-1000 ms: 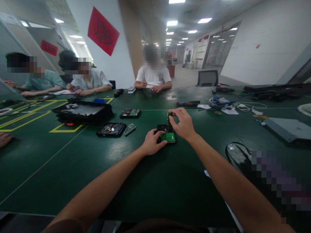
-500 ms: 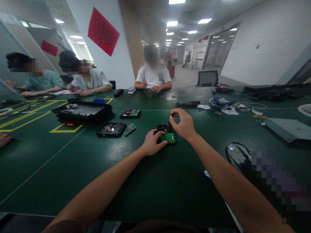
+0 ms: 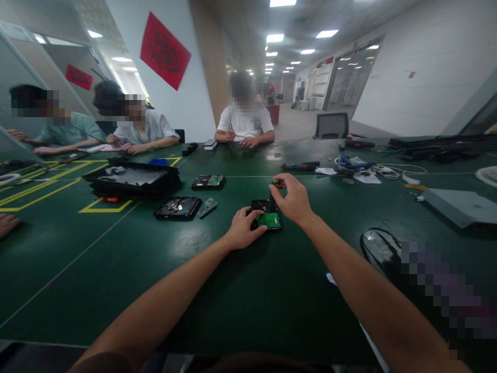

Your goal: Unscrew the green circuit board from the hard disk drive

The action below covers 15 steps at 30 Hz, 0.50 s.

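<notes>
Green circuit board sits on the hard drive, steadied by left hand, while right hand pinches a small screwdriver, so unscrewing seems unfinished.

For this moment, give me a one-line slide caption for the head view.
Left hand steadies a hard drive on the green table while the right hand grips a small screwdriver above it.
</notes>
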### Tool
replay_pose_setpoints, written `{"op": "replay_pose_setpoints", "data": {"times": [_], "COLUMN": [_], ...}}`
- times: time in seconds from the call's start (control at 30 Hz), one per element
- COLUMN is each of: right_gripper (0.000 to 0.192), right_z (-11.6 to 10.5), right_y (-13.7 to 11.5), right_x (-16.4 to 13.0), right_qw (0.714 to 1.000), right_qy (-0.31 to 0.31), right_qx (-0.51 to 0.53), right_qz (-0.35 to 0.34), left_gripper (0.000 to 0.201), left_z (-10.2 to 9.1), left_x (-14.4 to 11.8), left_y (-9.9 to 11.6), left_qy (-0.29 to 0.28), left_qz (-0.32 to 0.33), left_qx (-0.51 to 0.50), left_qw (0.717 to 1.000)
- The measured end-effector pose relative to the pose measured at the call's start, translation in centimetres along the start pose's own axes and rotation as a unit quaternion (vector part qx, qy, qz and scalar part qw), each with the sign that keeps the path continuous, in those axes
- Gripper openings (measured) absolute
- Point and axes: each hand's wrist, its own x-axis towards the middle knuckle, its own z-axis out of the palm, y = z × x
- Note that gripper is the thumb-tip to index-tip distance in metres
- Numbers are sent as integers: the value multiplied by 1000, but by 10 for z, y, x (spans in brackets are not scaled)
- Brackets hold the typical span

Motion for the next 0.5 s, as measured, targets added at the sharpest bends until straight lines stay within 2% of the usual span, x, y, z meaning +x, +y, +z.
{"op": "replay_pose_setpoints", "data": {"times": [0.17,0.4,0.5], "right_gripper": [21,19,18], "right_z": [-2,0,-1], "right_y": [-3,2,0], "right_x": [0,-1,0], "right_qw": [1000,1000,1000], "right_qy": [-15,-7,-22], "right_qx": [-15,-5,-2], "right_qz": [-15,16,2], "left_gripper": [58,58,58], "left_z": [-1,-2,-3], "left_x": [0,0,0], "left_y": [1,1,1], "left_qy": [0,-10,-10], "left_qz": [0,1,0], "left_qx": [0,0,1], "left_qw": [1000,1000,1000]}}
